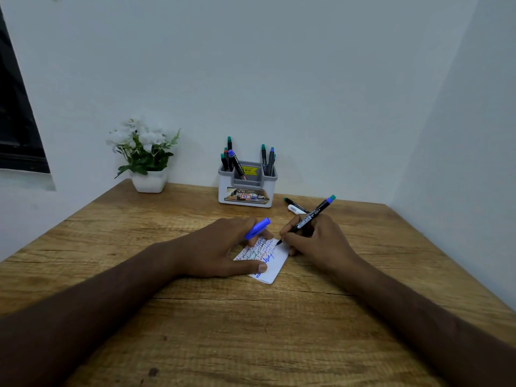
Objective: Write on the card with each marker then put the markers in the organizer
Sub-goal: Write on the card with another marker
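A white card (275,268) covered with lines of coloured handwriting lies on the wooden table (223,331). My left hand (223,247) presses it down with the thumb and holds a blue marker cap (257,228) between its fingers. My right hand (315,241) grips an uncapped black marker (310,217) with a blue and green end, its tip touching the card's far edge. The white and grey organizer (248,185) stands at the back with several markers upright in it.
Two loose markers (296,206), one dark and one white, lie on the table behind my right hand. A white pot of white flowers (146,157) stands at the back left. Walls close the back and right sides.
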Demonstrator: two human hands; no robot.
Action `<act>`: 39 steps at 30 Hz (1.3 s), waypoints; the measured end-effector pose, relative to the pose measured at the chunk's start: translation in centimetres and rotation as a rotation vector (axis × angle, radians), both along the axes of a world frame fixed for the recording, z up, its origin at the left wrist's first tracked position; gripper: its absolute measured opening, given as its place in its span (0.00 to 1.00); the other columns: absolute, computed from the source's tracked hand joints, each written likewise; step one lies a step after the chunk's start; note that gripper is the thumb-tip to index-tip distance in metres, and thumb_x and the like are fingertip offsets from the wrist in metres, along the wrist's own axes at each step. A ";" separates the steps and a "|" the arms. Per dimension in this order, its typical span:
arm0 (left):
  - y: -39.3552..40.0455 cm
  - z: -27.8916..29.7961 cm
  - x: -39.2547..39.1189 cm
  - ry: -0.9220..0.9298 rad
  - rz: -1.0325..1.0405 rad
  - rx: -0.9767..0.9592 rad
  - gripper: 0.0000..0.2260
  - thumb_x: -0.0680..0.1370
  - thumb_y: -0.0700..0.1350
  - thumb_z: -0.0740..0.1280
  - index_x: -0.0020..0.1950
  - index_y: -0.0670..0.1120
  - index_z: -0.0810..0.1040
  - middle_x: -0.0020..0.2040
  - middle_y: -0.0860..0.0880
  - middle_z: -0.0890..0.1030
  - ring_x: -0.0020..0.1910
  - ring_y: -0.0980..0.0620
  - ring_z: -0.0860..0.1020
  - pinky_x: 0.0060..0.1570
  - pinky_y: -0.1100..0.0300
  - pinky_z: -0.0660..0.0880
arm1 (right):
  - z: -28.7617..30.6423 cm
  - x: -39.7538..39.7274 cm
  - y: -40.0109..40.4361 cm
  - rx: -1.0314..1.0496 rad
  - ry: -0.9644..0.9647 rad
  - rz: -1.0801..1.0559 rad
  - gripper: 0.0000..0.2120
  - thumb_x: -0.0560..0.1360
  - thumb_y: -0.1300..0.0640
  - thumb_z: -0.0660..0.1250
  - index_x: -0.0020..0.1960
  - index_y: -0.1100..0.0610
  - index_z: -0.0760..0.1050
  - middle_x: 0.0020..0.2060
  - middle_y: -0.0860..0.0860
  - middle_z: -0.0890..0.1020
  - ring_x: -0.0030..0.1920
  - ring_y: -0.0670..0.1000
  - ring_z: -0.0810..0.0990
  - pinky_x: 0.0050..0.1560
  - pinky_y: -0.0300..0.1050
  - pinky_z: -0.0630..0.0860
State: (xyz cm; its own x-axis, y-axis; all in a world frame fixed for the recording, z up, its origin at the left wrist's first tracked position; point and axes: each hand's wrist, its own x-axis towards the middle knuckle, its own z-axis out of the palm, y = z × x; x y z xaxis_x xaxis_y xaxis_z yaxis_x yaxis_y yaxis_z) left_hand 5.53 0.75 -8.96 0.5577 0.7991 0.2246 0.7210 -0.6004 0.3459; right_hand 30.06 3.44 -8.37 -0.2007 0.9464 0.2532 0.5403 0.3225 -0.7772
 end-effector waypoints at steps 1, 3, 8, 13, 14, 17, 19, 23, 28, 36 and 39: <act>0.0 0.0 0.0 0.002 0.001 0.005 0.16 0.78 0.67 0.69 0.59 0.63 0.70 0.52 0.70 0.73 0.54 0.69 0.73 0.48 0.72 0.64 | 0.0 0.0 0.0 -0.003 0.003 -0.005 0.02 0.75 0.59 0.74 0.45 0.54 0.85 0.38 0.53 0.89 0.42 0.54 0.88 0.53 0.60 0.85; 0.1 -0.1 -0.1 0.010 0.001 0.012 0.14 0.79 0.66 0.70 0.54 0.65 0.67 0.52 0.69 0.73 0.53 0.69 0.73 0.47 0.73 0.64 | 0.0 -0.1 0.0 -0.012 0.011 -0.011 0.02 0.75 0.60 0.74 0.45 0.54 0.85 0.38 0.52 0.89 0.42 0.54 0.88 0.53 0.60 0.85; 0.1 -0.1 -0.1 -0.002 0.007 0.006 0.13 0.79 0.65 0.71 0.51 0.65 0.66 0.49 0.67 0.73 0.49 0.69 0.73 0.45 0.73 0.64 | 0.0 -0.2 0.0 -0.009 0.006 -0.030 0.03 0.76 0.57 0.74 0.45 0.56 0.85 0.39 0.55 0.88 0.44 0.56 0.87 0.54 0.63 0.84; 0.2 -0.1 -0.1 0.020 0.021 -0.011 0.13 0.79 0.66 0.69 0.52 0.66 0.66 0.50 0.66 0.74 0.50 0.67 0.73 0.45 0.71 0.65 | -0.1 -0.4 0.0 0.023 -0.009 -0.081 0.05 0.77 0.55 0.74 0.46 0.56 0.85 0.37 0.52 0.88 0.40 0.49 0.86 0.45 0.52 0.84; 0.2 -0.1 -0.1 0.023 0.016 -0.013 0.13 0.79 0.67 0.69 0.53 0.66 0.66 0.52 0.66 0.75 0.51 0.67 0.73 0.46 0.71 0.65 | -0.1 -0.4 -0.1 0.043 0.004 -0.092 0.03 0.77 0.56 0.74 0.46 0.55 0.85 0.37 0.50 0.88 0.39 0.47 0.86 0.43 0.46 0.84; 0.2 0.0 -0.2 0.014 -0.025 -0.024 0.12 0.80 0.68 0.67 0.56 0.73 0.65 0.64 0.63 0.78 0.58 0.64 0.75 0.53 0.65 0.69 | 0.3 0.1 -0.4 0.101 0.104 -0.120 0.05 0.77 0.61 0.74 0.46 0.52 0.85 0.37 0.48 0.88 0.36 0.44 0.87 0.44 0.38 0.84; 0.3 -0.1 -0.4 0.027 -0.031 -0.038 0.11 0.80 0.69 0.66 0.54 0.74 0.64 0.68 0.62 0.78 0.60 0.61 0.76 0.55 0.61 0.71 | 0.9 0.8 -1.1 0.065 0.217 -0.061 0.06 0.77 0.64 0.74 0.46 0.54 0.85 0.37 0.53 0.88 0.36 0.50 0.88 0.44 0.45 0.86; 0.5 -0.1 -0.7 0.014 -0.008 -0.065 0.14 0.82 0.66 0.65 0.65 0.63 0.72 0.59 0.60 0.79 0.55 0.59 0.76 0.54 0.57 0.74 | 2.1 1.3 -2.8 -0.089 0.325 0.107 0.06 0.76 0.71 0.72 0.45 0.61 0.84 0.41 0.60 0.89 0.43 0.57 0.89 0.50 0.49 0.87; 0.5 -0.4 -1.0 0.036 -0.014 -0.058 0.23 0.82 0.65 0.66 0.73 0.55 0.72 0.61 0.66 0.76 0.60 0.62 0.76 0.61 0.63 0.72 | 2.5 0.5 -4.4 -0.180 0.149 0.227 0.08 0.75 0.71 0.71 0.44 0.61 0.86 0.40 0.58 0.89 0.44 0.56 0.90 0.50 0.48 0.87; 0.8 -0.7 -1.2 0.068 0.016 -0.024 0.29 0.79 0.71 0.65 0.74 0.57 0.70 0.61 0.61 0.78 0.60 0.57 0.78 0.61 0.49 0.76 | 1.8 -0.5 -5.2 -0.059 -0.039 0.227 0.05 0.75 0.59 0.74 0.40 0.54 0.84 0.33 0.55 0.86 0.33 0.49 0.83 0.41 0.49 0.84; 0.9 -0.8 -1.2 0.070 0.026 -0.026 0.30 0.78 0.72 0.64 0.72 0.54 0.72 0.61 0.58 0.78 0.59 0.54 0.78 0.60 0.46 0.77 | 1.7 -0.7 -5.1 -0.076 -0.056 0.233 0.04 0.76 0.59 0.74 0.42 0.54 0.85 0.34 0.54 0.87 0.33 0.45 0.83 0.41 0.48 0.83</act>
State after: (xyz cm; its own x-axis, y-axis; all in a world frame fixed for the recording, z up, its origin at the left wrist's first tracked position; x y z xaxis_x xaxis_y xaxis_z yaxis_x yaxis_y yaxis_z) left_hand 4.35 1.65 -9.80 0.5501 0.8186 0.1651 0.7593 -0.5726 0.3092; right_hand 29.39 -1.70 -6.64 -0.4270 0.8890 0.1652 0.5016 0.3849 -0.7748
